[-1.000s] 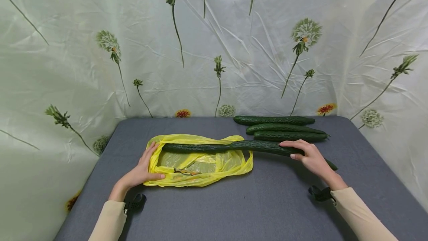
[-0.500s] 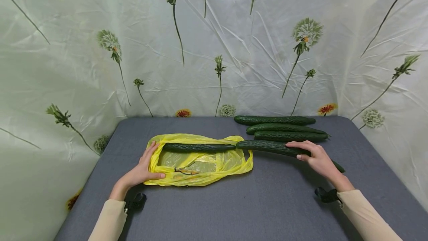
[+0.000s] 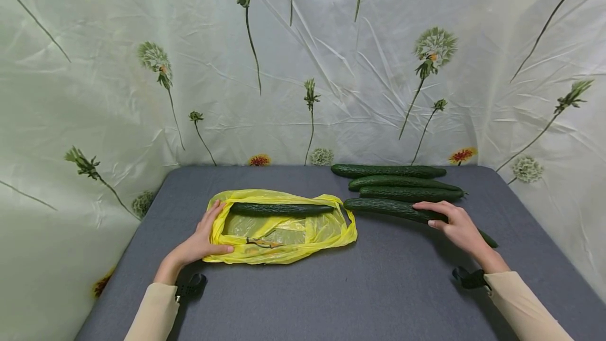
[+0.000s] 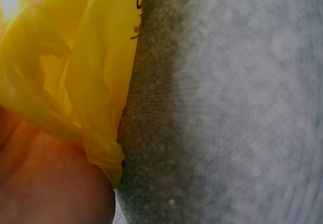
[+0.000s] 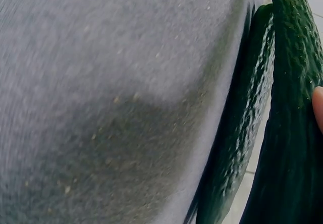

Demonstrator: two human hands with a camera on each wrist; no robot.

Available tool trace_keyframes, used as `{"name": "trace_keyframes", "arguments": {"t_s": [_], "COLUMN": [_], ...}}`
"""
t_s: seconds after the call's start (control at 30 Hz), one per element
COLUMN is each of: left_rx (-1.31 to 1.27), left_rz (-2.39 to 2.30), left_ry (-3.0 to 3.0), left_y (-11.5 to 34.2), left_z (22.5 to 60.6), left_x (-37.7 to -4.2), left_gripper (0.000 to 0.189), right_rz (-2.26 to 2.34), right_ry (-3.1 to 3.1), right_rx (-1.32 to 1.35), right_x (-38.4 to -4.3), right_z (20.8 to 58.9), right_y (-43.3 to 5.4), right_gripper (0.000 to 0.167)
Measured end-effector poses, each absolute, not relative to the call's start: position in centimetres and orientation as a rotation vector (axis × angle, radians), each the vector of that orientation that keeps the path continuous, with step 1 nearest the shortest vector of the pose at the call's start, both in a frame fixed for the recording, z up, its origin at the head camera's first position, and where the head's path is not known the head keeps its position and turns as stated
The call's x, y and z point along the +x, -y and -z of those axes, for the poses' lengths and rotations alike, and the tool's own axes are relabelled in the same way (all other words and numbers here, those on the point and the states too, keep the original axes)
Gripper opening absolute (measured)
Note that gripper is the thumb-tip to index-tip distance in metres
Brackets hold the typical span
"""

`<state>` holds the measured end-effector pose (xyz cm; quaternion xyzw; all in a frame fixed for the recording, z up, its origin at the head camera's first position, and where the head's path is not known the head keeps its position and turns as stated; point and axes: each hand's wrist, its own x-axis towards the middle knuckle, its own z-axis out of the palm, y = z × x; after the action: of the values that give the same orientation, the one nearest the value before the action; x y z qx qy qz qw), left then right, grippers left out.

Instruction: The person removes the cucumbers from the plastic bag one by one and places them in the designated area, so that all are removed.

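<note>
A yellow plastic bag [image 3: 293, 254] lies flat with its mouth spread, and inside, along its far side, is a dark green cucumber [image 3: 279, 209]. My left hand [image 3: 199, 241] rests on the bag's left end, fingers and thumb spread apart. Yellow film [image 4: 86, 82] drapes over the base of that hand in the left wrist view. Just right of the bag, my right hand [image 3: 456, 228] holds a second long cucumber [image 3: 383, 207] between thumb and fingers. Its left tip is near the bag's handle. The right wrist view shows that cucumber [image 5: 287, 138] close up with one fingertip [image 5: 318, 108] against it.
Behind the held cucumber lie three more, the farthest [image 3: 388, 171], the middle one [image 3: 402, 180] and the nearest [image 3: 409, 192]. Grey cloth covers the table [image 3: 322, 299]. A flower-printed curtain [image 3: 303, 67] stands behind it.
My right hand has moved right with its cucumber, whose left end has slid off the cucumber in the bag and past the bag's right edge. My left hand stays in place.
</note>
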<state>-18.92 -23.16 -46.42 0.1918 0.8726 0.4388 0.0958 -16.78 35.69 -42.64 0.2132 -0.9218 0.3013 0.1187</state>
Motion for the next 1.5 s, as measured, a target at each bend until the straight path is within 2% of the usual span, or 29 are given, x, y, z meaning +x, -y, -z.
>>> {"name": "trace_keyframes", "arguments": {"t_s": [0.6, 1.5], "left_rx": [0.560, 0.552], "left_rz": [-1.291, -1.298], "left_ry": [-2.591, -2.574], "left_y": [23.1, 23.0], "left_z": [46.5, 46.4], "left_x": [-18.9, -19.0], "left_gripper": [0.105, 0.105], "right_rz": [-0.830, -0.756], "right_ry": [2.771, 2.739], "right_rx": [0.541, 0.651], "right_x": [-17.1, -19.3], "right_z": [43.0, 44.4], "right_y": [-37.6, -38.6], "right_gripper": [0.045, 0.051]}}
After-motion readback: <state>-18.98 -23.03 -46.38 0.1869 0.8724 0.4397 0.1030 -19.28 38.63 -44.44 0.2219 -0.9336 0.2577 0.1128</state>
